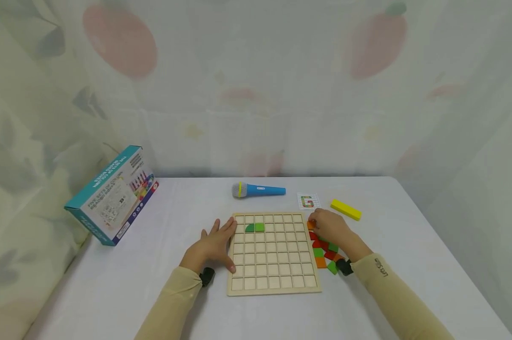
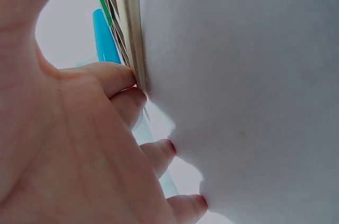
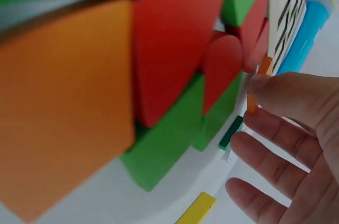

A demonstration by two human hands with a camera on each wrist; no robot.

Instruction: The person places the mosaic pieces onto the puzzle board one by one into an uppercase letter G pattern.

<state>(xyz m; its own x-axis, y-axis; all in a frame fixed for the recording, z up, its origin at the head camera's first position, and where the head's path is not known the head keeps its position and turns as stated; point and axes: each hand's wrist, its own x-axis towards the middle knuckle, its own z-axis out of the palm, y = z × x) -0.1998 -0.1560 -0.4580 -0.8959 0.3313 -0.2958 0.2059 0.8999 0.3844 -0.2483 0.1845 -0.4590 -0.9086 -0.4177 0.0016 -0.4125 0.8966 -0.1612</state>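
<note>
Right now my right hand (image 1: 329, 227) pinches a small orange tile (image 3: 258, 83) between thumb and fingertip, at the far end of the heap of red, green and orange tiles (image 1: 325, 252) lying under that palm. Just left of it sits the wooden grid board (image 1: 273, 252), with two green tiles (image 1: 254, 227) already seated in its far rows. My left hand (image 1: 213, 245) lies flat and open, fingers pressed against the board's left edge. I judge a firm pinch and a steady board matter most. Beyond my right fingers lie a pattern card (image 1: 308, 201), a yellow block (image 1: 345, 209) and a blue toy microphone (image 1: 258, 190).

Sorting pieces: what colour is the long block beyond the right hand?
Yellow block; head view shows it best.
</note>
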